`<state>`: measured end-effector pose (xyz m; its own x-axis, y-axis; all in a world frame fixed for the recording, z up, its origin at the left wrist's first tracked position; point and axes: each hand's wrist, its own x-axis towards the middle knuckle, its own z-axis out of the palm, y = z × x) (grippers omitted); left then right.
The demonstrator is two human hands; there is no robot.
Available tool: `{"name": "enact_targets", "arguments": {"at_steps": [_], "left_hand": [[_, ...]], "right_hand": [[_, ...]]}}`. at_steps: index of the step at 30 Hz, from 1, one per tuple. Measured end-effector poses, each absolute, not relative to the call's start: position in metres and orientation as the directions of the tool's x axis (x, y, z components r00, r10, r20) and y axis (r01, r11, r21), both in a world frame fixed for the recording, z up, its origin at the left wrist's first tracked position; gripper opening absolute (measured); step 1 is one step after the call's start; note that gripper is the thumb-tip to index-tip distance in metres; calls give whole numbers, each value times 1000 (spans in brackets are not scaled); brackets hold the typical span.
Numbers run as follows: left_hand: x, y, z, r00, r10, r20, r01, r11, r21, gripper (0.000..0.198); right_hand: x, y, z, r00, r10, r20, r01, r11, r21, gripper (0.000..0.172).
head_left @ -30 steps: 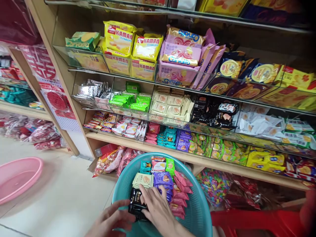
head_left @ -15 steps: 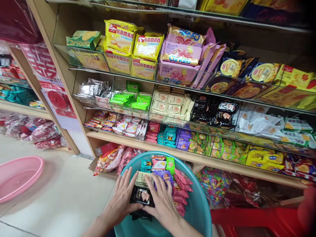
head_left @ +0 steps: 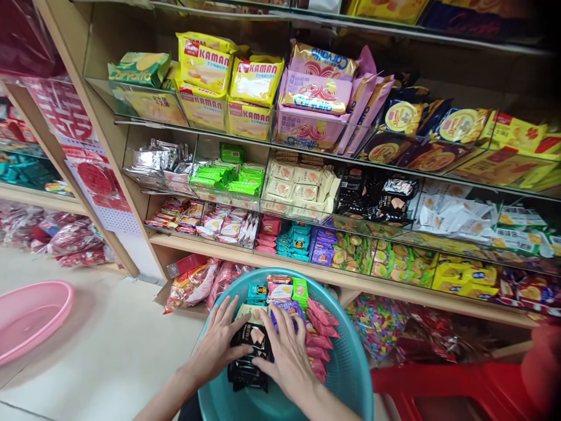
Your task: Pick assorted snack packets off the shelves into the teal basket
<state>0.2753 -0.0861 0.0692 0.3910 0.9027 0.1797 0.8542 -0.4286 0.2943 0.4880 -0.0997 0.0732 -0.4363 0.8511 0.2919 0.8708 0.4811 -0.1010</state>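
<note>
A teal plastic basket [head_left: 354, 351] holds small wrapped snacks in groups. At its near left lie black snack packets [head_left: 248, 374] in a row, below a cream packet [head_left: 259, 314]. My left hand [head_left: 219, 339] rests along the left side of the black packets, fingers spread. On their right side lies my right hand [head_left: 287, 356], its fingers apart and partly covering a purple packet [head_left: 284, 306]. Pink packets [head_left: 323, 330] stack at the right. A green packet [head_left: 300, 289], a white-and-pink packet [head_left: 279, 290] and a teal packet [head_left: 258, 292] sit at the far side.
Shelves with clear-fronted bins of snacks [head_left: 302, 187] rise beyond the basket. A pink basin [head_left: 56, 316] stands on the floor [head_left: 123, 339] at left. At right is a red plastic stool [head_left: 460, 380]. Bagged goods [head_left: 377, 324] lie beneath the bottom shelf.
My hands have drawn slightly apart at the thumbs, showing more of the black packets between them. The view has shifted a little.
</note>
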Motion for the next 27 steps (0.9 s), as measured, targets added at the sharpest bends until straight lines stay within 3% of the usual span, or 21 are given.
{"name": "enact_targets", "arguments": {"at_steps": [6, 12, 18, 23, 27], "left_hand": [[278, -90, 65, 424, 893, 153, 862, -449, 233, 91], [279, -91, 59, 396, 905, 157, 890, -420, 175, 82], [275, -87, 50, 427, 892, 150, 881, -447, 153, 94], [271, -82, 46, 452, 874, 181, 870, -477, 130, 84], [273, -85, 54, 471, 875, 114, 862, -483, 152, 104]], "right_hand": [[489, -98, 70, -432, 845, 316, 874, 479, -84, 79], [488, -95, 63, -437, 829, 349, 875, 482, -49, 79], [486, -93, 53, -480, 810, 336, 850, 524, -50, 84], [489, -91, 60, -457, 821, 342, 862, 503, -57, 85], [491, -95, 68, -536, 797, 279, 815, 575, -76, 97]]}}
